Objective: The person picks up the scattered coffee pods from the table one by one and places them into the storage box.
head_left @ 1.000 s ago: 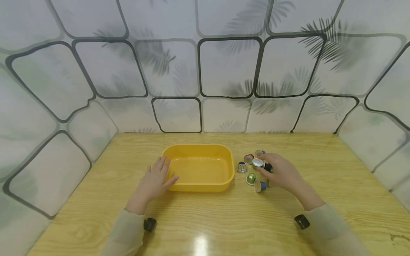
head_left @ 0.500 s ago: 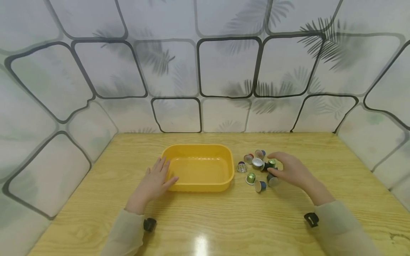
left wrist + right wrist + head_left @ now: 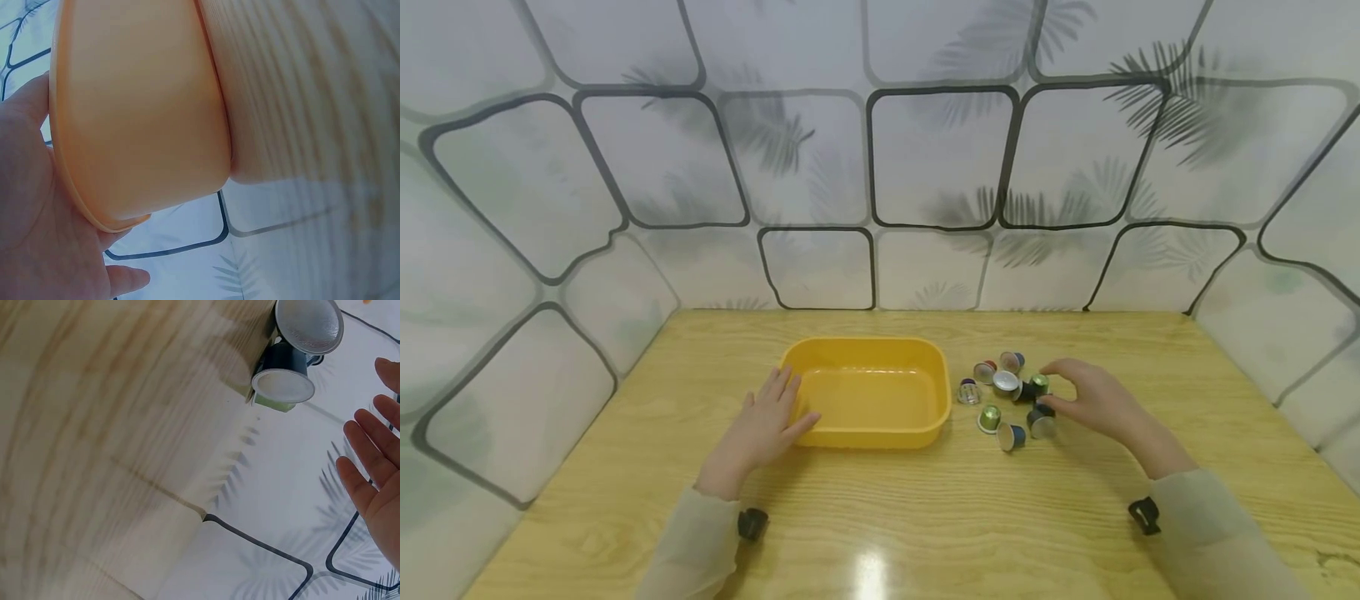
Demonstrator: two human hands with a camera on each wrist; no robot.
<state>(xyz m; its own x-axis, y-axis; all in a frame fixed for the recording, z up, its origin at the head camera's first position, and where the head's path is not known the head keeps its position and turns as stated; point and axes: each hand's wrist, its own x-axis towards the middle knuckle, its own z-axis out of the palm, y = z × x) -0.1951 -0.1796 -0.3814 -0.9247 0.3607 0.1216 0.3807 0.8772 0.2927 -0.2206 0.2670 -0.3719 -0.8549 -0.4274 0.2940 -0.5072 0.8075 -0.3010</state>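
Right hand [image 3: 1093,400] beside tipped dark capsule [image 3: 1040,421], foil end facing the camera

Left hand [image 3: 763,425] flat, fingers straight and together. Right hand [image 3: 1093,402] raised, fingers loosely spread, holding nothing. Both forearms sleeved.

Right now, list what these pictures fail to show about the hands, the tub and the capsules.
- Small coffee capsules: head view, too small to count surely.
- Right hand: head view, whether its fingertips touch a capsule; right wrist view cuts off the palm.
- Yellow plastic tub: left wrist view shows only the outer wall.
- Left hand: left wrist view, cut by the frame edge.
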